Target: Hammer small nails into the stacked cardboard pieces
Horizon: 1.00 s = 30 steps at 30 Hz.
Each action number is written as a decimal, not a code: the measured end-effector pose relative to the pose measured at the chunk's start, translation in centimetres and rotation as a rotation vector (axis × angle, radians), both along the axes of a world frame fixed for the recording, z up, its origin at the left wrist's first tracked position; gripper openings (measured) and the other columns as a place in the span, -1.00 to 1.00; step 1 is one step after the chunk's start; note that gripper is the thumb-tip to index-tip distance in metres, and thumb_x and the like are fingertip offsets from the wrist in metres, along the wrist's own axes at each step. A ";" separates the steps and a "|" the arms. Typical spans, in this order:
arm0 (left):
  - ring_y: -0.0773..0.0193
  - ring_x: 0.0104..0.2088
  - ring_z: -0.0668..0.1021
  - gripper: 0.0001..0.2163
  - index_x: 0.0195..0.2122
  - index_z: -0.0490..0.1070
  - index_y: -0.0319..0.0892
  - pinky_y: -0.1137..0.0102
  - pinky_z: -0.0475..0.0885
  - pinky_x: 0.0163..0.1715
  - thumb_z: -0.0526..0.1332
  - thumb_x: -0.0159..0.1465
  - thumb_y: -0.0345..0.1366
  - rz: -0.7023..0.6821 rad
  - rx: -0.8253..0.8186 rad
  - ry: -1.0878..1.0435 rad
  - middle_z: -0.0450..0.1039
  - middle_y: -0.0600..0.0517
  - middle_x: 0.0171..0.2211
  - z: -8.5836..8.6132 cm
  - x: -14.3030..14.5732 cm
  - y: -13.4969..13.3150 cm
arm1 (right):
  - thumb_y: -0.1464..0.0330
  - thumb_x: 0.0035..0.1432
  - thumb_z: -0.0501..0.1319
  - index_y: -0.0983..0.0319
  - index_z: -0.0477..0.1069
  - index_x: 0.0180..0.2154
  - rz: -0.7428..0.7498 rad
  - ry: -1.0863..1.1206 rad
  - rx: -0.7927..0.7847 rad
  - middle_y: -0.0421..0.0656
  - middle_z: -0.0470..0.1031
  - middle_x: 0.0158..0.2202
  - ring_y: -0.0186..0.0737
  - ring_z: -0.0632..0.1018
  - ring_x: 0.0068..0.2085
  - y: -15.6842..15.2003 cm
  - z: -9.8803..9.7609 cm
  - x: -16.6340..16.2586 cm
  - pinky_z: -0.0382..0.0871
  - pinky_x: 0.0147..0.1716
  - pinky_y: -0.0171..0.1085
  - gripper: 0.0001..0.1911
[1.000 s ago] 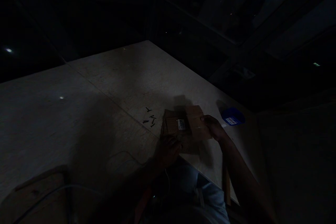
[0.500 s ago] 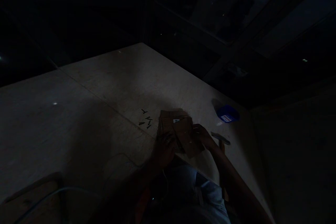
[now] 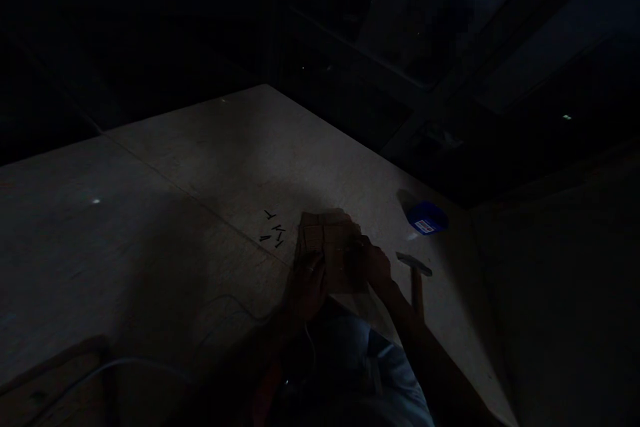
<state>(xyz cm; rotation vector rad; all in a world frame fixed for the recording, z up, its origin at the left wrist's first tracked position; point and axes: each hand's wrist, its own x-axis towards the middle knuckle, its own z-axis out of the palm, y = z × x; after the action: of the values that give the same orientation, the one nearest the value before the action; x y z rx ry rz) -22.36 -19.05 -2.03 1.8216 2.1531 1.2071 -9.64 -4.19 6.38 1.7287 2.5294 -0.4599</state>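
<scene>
The scene is very dark. A small brown cardboard box (image 3: 327, 240) sits at the near edge of a pale wooden tabletop (image 3: 200, 167). My left hand (image 3: 306, 287) is curled against the box's near left side. My right hand (image 3: 373, 265) grips the box's right side, fingers wrapped on a flap. Several small dark screws or nails (image 3: 273, 230) lie scattered just left of the box. A hammer (image 3: 415, 273) lies on the table to the right of my right hand.
A blue round container (image 3: 426, 219) with a white label stands at the table's right edge. A thin cable (image 3: 150, 363) runs over the lower left, near a wooden piece (image 3: 45, 380). Beyond the table's far edges all is dark.
My right hand has folded the box's right flap down and moved in toward the left hand. The hammer, hidden before, now shows beside my right arm.
</scene>
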 end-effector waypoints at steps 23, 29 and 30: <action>-0.01 0.22 0.39 -0.62 0.20 0.32 -0.20 -0.01 0.34 0.20 0.05 0.37 -0.35 -0.056 -0.048 0.077 0.37 -0.19 0.20 -1.3 -1.0 0.1 | 0.26 0.33 0.14 0.29 0.48 0.08 0.656 0.125 0.104 0.10 0.46 0.15 0.03 0.45 0.15 0.4 -1.8 -0.8 0.27 0.16 -0.04 -0.62; -0.05 0.18 0.42 -0.59 0.22 0.28 -0.22 -0.01 0.37 0.16 0.08 0.38 -0.20 0.049 -0.103 0.032 0.38 -0.25 0.16 0.5 -1.0 1.6 | 0.26 0.26 0.21 0.21 0.55 -0.01 0.605 0.254 0.025 0.01 0.50 0.13 0.03 0.49 0.12 1.4 -1.9 -0.6 0.33 0.10 -0.05 -0.68; -0.08 0.20 0.40 -0.58 0.22 0.28 -0.23 -0.04 0.35 0.17 0.09 0.38 -0.19 0.080 -0.128 0.054 0.36 -0.27 0.17 1.1 -0.8 2.1 | 0.27 0.25 0.22 0.20 0.56 -0.02 0.590 0.284 0.010 0.00 0.52 0.12 0.02 0.51 0.10 1.6 -2.0 -0.6 0.34 0.10 -0.05 -0.69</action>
<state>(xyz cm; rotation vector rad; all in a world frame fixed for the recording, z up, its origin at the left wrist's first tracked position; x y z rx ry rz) -23.18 -16.93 -0.88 1.7511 2.2944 1.0188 -10.22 -2.64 4.38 0.8822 3.0520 -0.6765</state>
